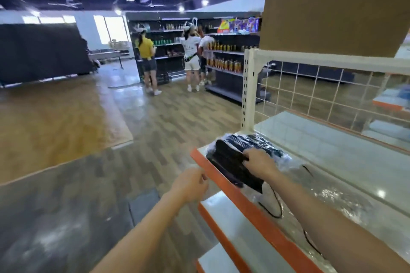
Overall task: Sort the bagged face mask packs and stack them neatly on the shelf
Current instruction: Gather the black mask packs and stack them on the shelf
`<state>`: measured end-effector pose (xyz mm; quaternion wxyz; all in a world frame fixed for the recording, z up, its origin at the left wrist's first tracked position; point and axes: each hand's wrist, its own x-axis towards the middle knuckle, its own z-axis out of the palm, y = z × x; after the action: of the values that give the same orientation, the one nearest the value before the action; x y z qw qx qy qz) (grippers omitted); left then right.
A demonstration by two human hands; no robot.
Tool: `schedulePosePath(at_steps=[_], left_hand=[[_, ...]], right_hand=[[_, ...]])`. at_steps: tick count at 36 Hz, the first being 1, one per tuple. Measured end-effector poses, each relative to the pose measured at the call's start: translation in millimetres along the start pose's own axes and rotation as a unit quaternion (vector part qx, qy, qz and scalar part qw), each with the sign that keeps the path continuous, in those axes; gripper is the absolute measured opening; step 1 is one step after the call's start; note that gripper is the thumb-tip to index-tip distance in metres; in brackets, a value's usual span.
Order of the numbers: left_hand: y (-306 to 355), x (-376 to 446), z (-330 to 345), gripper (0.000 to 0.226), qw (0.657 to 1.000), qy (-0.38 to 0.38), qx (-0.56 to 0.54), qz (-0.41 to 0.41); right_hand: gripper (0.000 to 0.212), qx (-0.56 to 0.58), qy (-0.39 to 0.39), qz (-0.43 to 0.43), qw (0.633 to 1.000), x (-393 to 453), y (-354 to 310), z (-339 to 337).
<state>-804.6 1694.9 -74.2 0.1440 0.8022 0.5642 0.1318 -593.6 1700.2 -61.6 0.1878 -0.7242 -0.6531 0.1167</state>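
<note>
Your right hand [258,160] presses a soft, slippery bagged mask pack [235,162] on the shelf [332,150]; grip its firmer edges; your left hand [192,183] hangs loosely curled, empty.

Two hands show: the left hand [192,184] at 6 o'clock and the right hand [259,163] just past it, toward 5 o'clock. The mask packs [235,162] make one dark pile in clear bags near 5 o'clock; how many are in it is hard to tell. On the near rack, three shelves [332,153] show, one above the other, at 4 to 5 o'clock. One box [332,11] sits on top at 1 o'clock. Three people [190,55] stand far off near 12 o'clock. One black wire [275,204] lies at 5 o'clock.
</note>
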Motion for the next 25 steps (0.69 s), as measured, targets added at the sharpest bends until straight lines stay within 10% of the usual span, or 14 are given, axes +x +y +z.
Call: schedulePosePath(at_steps=[16,25], left_hand=[[-30.9,173.9,2.9,0.059,0.981,-0.097,0.042,0.161],[-5.8,248.5,24.3,0.096,0.89,-0.219,0.124,0.38]], right_hand=[[0.072,-0.154,-0.084,0.074,0.982,86.2,0.6,55.3],[0.113,-0.101,-0.108,0.2,0.968,69.4,15.2,42.6]])
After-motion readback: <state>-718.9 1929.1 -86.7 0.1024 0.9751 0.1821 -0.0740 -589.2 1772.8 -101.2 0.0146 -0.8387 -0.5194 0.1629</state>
